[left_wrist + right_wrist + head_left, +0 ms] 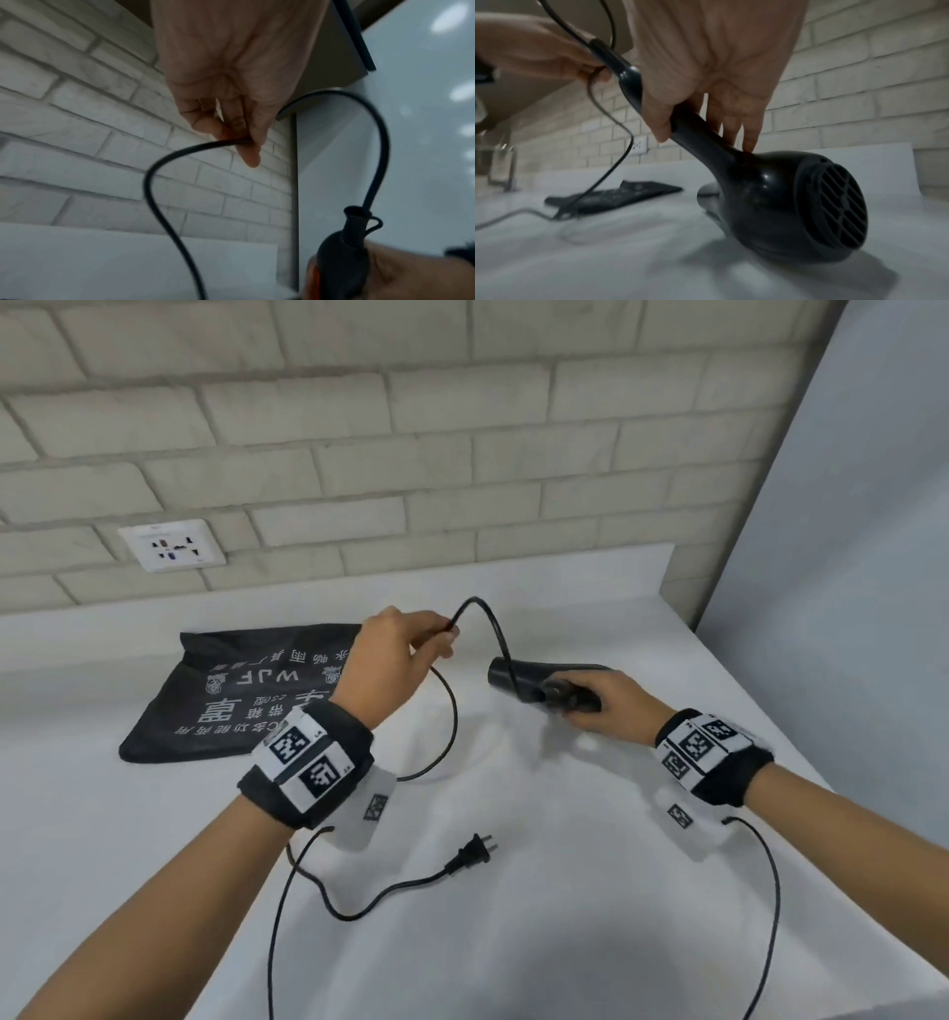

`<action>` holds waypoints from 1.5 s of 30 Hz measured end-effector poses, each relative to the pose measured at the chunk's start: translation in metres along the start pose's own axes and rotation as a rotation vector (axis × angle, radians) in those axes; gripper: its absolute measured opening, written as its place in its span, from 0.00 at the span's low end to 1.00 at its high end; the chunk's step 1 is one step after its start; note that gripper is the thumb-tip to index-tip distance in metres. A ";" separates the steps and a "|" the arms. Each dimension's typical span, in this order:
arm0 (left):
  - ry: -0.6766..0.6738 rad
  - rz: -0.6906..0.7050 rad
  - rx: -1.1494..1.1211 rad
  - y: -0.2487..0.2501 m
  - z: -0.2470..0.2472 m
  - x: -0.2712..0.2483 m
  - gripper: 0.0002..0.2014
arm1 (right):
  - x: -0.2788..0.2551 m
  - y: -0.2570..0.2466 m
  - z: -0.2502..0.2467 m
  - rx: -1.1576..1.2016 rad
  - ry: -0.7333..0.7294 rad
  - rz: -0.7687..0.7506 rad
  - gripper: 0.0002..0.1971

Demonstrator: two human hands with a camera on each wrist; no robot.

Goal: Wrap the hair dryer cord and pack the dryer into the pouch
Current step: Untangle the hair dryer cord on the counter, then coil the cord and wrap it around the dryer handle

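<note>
The black hair dryer [534, 680] is tilted with its body low over the white counter [565, 916]. My right hand [580, 706] grips its handle [698, 130], and the rear grille [834, 205] faces the right wrist view. The black cord [493, 629] arches up from the handle end [354, 225] to my left hand [444, 634], which pinches it [241, 142] between thumb and fingers. From there the cord [447, 726] loops down across the counter. Its plug [475, 852] lies loose near the front. The black pouch [231, 695] with white print lies flat at the back left.
A brick wall with a white outlet [172, 545] stands behind the counter. A grey panel [847, 557] closes the right side. Thin black cables [770, 891] hang from both wrist bands. A metal-framed object [498, 166] stands far left in the right wrist view.
</note>
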State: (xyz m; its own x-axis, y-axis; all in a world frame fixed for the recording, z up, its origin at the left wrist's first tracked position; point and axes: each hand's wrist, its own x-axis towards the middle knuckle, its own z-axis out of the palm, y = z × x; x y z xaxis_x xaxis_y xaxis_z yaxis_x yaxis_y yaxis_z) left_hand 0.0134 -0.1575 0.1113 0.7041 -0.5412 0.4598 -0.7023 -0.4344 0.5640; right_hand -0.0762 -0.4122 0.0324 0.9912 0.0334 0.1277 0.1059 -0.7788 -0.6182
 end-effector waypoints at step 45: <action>-0.783 -0.041 -0.072 -0.040 0.048 -0.115 0.07 | -0.005 -0.079 -0.001 0.735 0.257 0.335 0.12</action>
State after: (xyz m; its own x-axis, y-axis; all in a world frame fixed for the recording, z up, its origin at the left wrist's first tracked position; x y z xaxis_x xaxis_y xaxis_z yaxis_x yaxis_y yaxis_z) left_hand -0.0450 -0.1127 0.0027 0.4313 -0.8872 -0.1640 -0.6499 -0.4316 0.6256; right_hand -0.0894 -0.3514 0.0820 0.9401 -0.3391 -0.0344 -0.0775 -0.1144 -0.9904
